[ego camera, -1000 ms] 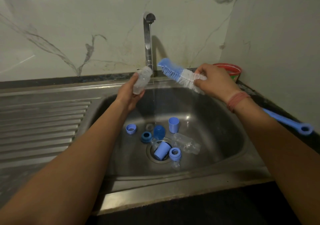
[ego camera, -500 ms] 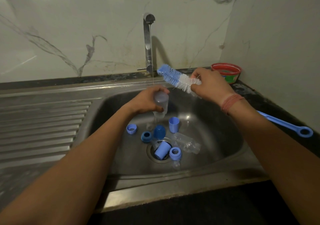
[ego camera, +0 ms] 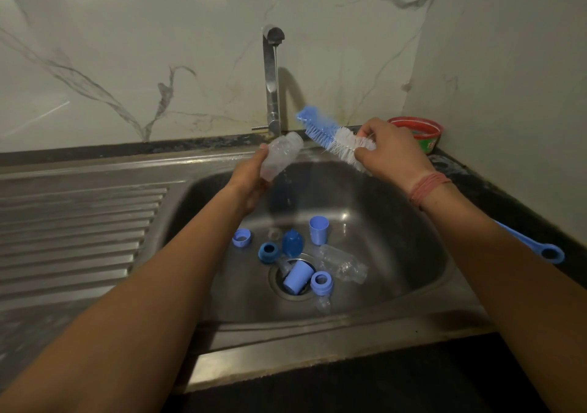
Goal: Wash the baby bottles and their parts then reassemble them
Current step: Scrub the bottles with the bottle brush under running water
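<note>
Over the sink (ego camera: 397, 327), we see the left hand (ego camera: 251, 177) gripping a clear bottle (ego camera: 279, 155) tilted beneath the tap (ego camera: 272, 79); right hand (ego camera: 390, 152) fingers pinch the brush (ego camera: 333, 136) bristles. Caps, rings and a second bottle (ego camera: 343, 263) crowd the drain (ego camera: 292, 282); a red bowl (ego camera: 422, 131) stands behind.

Left hand (ego camera: 251, 177) raised bottle (ego camera: 281, 155) from upended over sink back up beside tap, tilted toward brush (ego camera: 333, 138).
</note>
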`<state>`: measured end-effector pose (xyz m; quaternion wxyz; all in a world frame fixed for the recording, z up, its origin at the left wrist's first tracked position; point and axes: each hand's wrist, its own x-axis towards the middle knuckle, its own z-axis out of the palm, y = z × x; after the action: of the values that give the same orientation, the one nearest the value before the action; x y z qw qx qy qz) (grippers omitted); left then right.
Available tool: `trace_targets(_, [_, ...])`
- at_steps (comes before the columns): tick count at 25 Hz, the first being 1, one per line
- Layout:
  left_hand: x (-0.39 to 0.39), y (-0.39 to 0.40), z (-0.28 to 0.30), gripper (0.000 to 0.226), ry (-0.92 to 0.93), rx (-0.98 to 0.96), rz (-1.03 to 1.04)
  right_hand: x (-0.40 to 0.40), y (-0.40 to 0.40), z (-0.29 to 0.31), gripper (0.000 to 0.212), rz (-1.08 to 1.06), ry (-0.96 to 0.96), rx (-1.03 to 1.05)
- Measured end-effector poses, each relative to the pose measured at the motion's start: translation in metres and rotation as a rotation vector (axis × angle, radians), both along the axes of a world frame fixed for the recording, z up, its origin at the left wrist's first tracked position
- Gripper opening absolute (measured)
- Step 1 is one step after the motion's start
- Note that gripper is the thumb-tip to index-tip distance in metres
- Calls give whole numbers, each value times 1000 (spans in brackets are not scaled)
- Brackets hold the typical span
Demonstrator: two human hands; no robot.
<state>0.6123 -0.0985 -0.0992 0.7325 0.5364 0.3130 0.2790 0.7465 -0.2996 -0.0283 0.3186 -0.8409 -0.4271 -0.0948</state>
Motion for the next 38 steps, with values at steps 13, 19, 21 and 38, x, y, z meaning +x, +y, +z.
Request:
trace_targets(13, [6,-38,22,39,-156,-166,-342,-25,14,-11,30,162,-179,28])
trace_targets(19, [2,-27,19,41,-231,-28,-155,-30,12,-7,32,241,-115,-39])
trace_targets(21, [1,-34,21,42,-128,80,-222,-29,12,-7,30,220,-105,7])
trace_targets(38, [12,-30,11,58,-13,190,-87,-8,9,-10,31,59,-66,43])
